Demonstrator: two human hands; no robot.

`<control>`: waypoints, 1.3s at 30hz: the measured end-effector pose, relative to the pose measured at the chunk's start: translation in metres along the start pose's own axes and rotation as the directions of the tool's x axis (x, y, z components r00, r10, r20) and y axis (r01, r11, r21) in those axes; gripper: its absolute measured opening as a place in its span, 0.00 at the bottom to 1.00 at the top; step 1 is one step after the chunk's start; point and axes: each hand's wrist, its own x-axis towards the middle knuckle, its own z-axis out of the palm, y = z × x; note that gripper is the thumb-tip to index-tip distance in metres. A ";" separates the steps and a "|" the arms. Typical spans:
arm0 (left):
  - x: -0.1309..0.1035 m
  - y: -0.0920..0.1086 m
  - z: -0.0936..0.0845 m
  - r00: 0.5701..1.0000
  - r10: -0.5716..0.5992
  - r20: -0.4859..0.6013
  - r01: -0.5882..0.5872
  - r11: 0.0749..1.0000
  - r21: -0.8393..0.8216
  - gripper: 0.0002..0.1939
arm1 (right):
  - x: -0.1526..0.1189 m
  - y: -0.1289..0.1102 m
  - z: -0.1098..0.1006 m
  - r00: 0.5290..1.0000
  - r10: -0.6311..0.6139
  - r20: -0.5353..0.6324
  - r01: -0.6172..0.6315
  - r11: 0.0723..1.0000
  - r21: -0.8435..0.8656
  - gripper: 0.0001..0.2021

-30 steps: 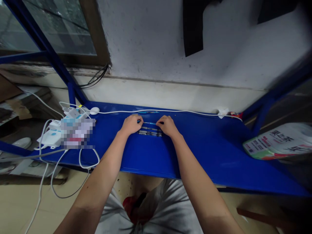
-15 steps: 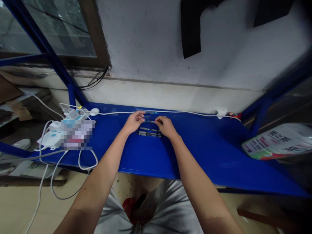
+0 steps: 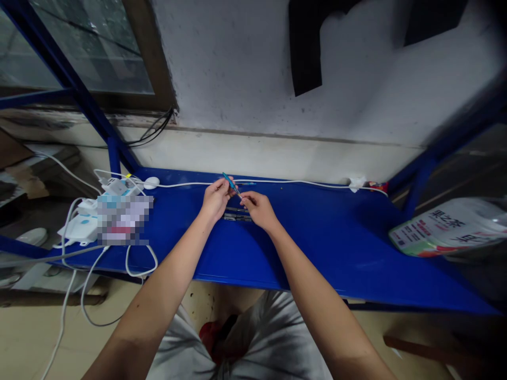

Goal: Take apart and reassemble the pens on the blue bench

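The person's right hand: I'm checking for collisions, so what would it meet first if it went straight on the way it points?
Probably the bare left hand, close ahead of the right hand, where the slim blue pen slants between them, though depth is hard to judge.

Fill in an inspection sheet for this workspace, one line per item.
Surface: blue tabletop set along a wall.
Things in use: one blue pen held tilted; several dark pens lie partly hidden behind the hands; another blue-toned pen lies near the back edge.
Clutter: large bottle at right, red packet at back right, power strip and a pixelated item at left.
Hands: right hand pinches the held pen's lower end; left hand is at its upper part, grip unclear.
Cables: white cord along the back; others hang over the left front edge.
Surroundings: window at left; co-workers: nothing seen.
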 end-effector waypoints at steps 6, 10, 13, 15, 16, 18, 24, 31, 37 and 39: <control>-0.005 -0.004 0.012 0.997 0.073 -0.009 -0.073 0.997 0.030 0.10 | -0.001 0.000 0.006 0.998 0.010 -0.055 -0.012 1.000 -0.023 0.10; -0.003 -0.009 0.013 0.991 0.120 -0.060 -0.115 0.991 0.074 0.11 | -0.003 0.000 0.009 0.998 -0.036 -0.052 0.032 0.997 -0.076 0.10; -0.001 -0.009 0.011 0.993 0.105 -0.051 -0.102 0.993 0.055 0.11 | -0.004 0.000 0.009 0.998 -0.052 -0.040 0.048 0.994 -0.097 0.10; 0.000 -0.008 0.011 0.995 0.090 -0.035 -0.088 0.995 0.042 0.10 | -0.003 0.000 0.009 0.999 -0.040 -0.034 0.037 0.994 -0.101 0.10; -0.001 -0.007 0.011 0.996 0.080 -0.030 -0.079 0.996 0.039 0.10 | -0.003 0.000 0.009 0.999 -0.030 -0.033 0.026 0.995 -0.101 0.11; -0.002 -0.007 0.012 0.998 0.061 -0.016 -0.060 0.998 0.037 0.09 | -0.003 -0.001 0.008 0.999 -0.009 -0.031 0.006 0.995 -0.103 0.11; -0.002 -0.008 0.011 0.995 0.102 -0.017 -0.101 0.993 0.062 0.09 | -0.004 -0.002 0.008 0.999 -0.007 -0.031 0.004 0.994 -0.111 0.10; -0.001 -0.006 0.008 0.999 0.040 0.010 -0.041 0.996 0.077 0.07 | -0.005 -0.003 0.007 1.000 0.007 -0.015 -0.008 0.996 -0.089 0.11; -0.003 -0.006 0.010 0.997 0.074 0.010 -0.075 0.990 0.116 0.09 | -0.008 -0.003 0.007 1.000 0.010 -0.012 -0.010 0.997 -0.072 0.10; -0.003 -0.005 0.009 0.999 0.043 0.023 -0.045 0.992 0.118 0.08 | -0.008 -0.002 0.007 1.000 0.015 -0.001 -0.015 0.999 -0.049 0.10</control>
